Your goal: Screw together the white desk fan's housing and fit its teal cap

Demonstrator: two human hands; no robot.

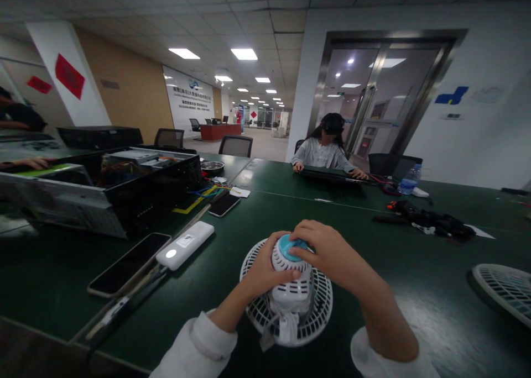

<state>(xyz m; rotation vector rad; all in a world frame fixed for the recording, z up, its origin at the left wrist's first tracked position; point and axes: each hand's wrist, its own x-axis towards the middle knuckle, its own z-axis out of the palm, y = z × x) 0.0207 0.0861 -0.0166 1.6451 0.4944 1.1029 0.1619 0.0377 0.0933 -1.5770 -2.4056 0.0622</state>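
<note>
On the counter (186,323) we count two fans: one fan (290,306) at its middle, and a second fan (504,292) at its right edge. Along its left side we count two phones (128,264) (224,205), one power bank (185,245), one computer case (103,193) and one steel bowl (212,167). Toward its far right we count one water bottle (409,179). Beyond its far edge we count one seated person (321,151), one laptop (332,174) before that person, and at least three chairs (235,146) (169,138) (394,165).

A white slotted fan housing (291,266) with a teal cap (287,245), white radial grille (320,306), dark green table (199,323)
</note>
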